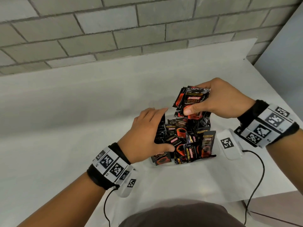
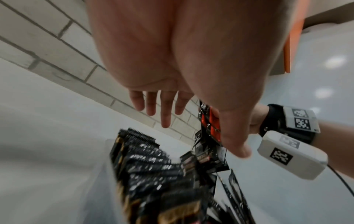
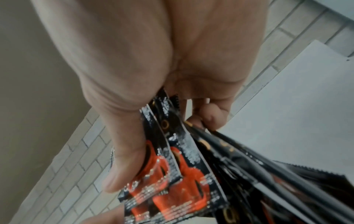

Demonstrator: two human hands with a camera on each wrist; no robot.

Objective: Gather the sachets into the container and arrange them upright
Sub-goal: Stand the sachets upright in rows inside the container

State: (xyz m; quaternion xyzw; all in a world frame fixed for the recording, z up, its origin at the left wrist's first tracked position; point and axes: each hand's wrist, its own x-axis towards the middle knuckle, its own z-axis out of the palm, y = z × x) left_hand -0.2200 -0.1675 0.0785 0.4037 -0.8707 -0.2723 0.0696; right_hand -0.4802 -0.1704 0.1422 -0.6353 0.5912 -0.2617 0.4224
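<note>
Table [image 1: 82, 112] in white carries the clear container [image 1: 164, 164], already crowded with black sachets [image 1: 180, 138]; a row stands upright at its left side, the rest lie mixed. My left hand [image 1: 146, 136] rests with straight fingers against that row, holding nothing. My right hand [image 1: 218, 100] pinches a small bunch [image 1: 191, 100] of sachets just above the container. I judge I am in the loading step; next I should lower the bunch upright beside the standing row.
</note>
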